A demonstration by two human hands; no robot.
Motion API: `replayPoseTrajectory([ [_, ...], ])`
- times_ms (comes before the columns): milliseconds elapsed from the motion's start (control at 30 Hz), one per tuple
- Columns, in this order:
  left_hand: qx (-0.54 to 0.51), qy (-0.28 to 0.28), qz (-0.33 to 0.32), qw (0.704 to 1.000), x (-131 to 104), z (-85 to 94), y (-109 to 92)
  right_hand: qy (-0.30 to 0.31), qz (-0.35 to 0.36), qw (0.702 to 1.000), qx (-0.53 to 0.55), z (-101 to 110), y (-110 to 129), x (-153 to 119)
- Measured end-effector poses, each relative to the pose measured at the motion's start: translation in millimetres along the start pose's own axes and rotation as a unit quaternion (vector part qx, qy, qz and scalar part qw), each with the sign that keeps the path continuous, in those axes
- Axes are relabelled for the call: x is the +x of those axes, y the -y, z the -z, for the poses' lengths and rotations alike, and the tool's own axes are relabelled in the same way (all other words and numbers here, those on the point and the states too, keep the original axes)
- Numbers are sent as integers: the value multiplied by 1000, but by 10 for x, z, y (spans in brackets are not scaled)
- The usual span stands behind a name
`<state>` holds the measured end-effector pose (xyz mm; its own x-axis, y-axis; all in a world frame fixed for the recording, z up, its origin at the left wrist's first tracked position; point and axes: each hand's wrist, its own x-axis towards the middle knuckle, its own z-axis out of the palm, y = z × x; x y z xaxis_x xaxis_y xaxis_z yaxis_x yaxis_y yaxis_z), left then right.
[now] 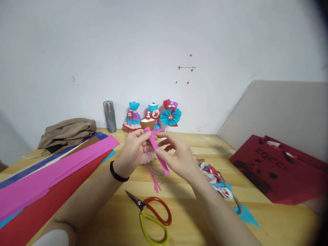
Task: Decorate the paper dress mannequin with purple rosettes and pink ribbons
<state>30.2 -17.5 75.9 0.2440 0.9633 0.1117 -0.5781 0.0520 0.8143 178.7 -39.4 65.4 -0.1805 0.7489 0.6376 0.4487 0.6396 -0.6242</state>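
A narrow pink strip [162, 163] slants between my hands above the wooden table. My left hand [133, 147] pinches its upper end between thumb and fingers. Lower down, the thumb of my right hand [176, 153] presses on the strip, with the other fingers curled behind it. Thin pink strips [154, 179] lie on the table below. Scissors [139, 204] with one red and one yellow handle lie nearer to me, their blades pointing up and left. Behind my hands stands a small dress form with a brown top [148, 123], its lower part hidden.
Coloured sheets [74, 160] cover the left side, near a brown cloth [69, 131] and a metal flask [110, 118]. Decorated dress forms [133, 118] stand by the wall. Scraps [214, 174] lie right of my hands, before a red bag [276, 171].
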Motion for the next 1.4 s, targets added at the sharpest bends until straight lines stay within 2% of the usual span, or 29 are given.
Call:
replayPoseTrajectory([
  [167, 42, -21, -4, 999, 63, 55, 38, 44, 36, 990, -129, -83, -22, -82],
  [300, 87, -29, -8, 996, 89, 87, 61, 19, 49, 988, -142, -109, -131, -77],
  [400, 114, -12, -3, 993, 97, 110, 71, 7, 17, 996, -91, -64, -154, -62],
  [533, 139, 11, -7, 990, 99, 158, 71, 35, -56, 998, 15, 4, -148, -43],
  [767, 127, 32, 7, 991, 138, 265, 79, 52, -164, 973, 155, 68, -176, 47],
  [967, 136, 20, 25, 990, 164, 278, 37, 31, -213, 959, 184, 146, -249, 116],
  [1100, 170, 37, 33, 984, 159, 270, -44, 5, -227, 957, 181, 199, -294, 116],
  [1267, 270, 81, 17, 959, 147, 282, -136, -17, -219, 958, 182, 262, -296, 126],
  [1400, 409, 155, 14, 899, 129, 308, -213, -8, -219, 960, 177, 317, -300, 142],
])
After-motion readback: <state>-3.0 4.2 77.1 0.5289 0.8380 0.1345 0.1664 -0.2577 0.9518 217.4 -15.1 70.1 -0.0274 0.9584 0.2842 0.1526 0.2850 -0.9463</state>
